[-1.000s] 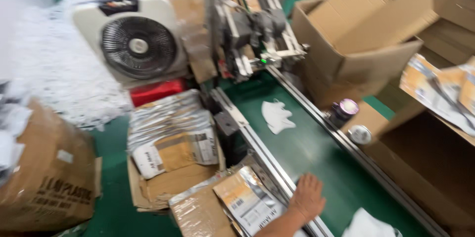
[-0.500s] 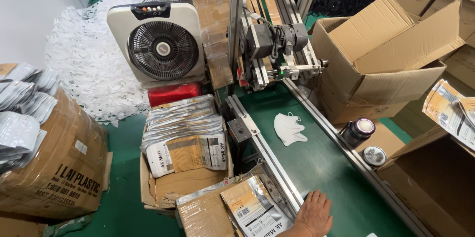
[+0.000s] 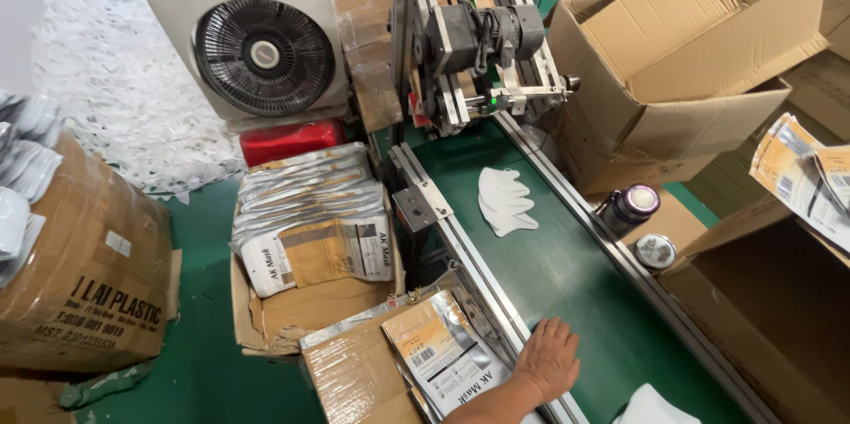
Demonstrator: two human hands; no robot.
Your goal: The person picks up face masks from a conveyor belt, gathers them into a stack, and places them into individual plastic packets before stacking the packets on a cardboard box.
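The one hand [image 3: 551,358] in view, at the lower middle of the frame, lies palm down with its fingers spread flat on the near edge of the green conveyor belt [image 3: 567,265]. Its grip is fully open and closes on nothing; it only touches the belt surface and the metal side rail [image 3: 478,265]. Which hand it is cannot be told for certain; it reaches in from the lower left. The other hand is out of view.

Just left of the wrist, a printed foil pouch [image 3: 443,358] lies on top of a taped cardboard carton [image 3: 354,375], within easy reach of the belt. Further left and up, an open box of foil pouches [image 3: 310,220] stands beside the rail, apparently a stock kept close to the line.

On the belt, well up from the hand toward the frame's middle, lies a small stack of white masks [image 3: 505,200], flat and loose. Another white piece [image 3: 651,406] shows at the bottom edge. Above, at the belt's head, sits a metal machine [image 3: 482,43]; a fan [image 3: 261,43] stands at upper left, and an open cardboard box [image 3: 673,79] at upper right.
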